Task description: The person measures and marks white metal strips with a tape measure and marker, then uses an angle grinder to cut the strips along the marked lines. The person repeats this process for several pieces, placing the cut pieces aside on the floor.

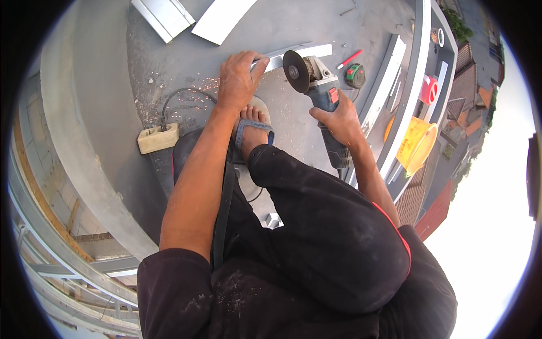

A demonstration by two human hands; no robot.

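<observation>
Angle grinder [324, 97] sits in curled right hand [343, 120].

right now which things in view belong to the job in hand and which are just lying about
In use:
angle grinder, in the right hand
silvery metal strip, left hand at one end

Apparently just lying about:
red pen-like stick
tape measure
yellow container
red round object

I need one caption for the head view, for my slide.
Sparks fly while the right hand grips an angle grinder, the left hand at a metal strip.
</observation>
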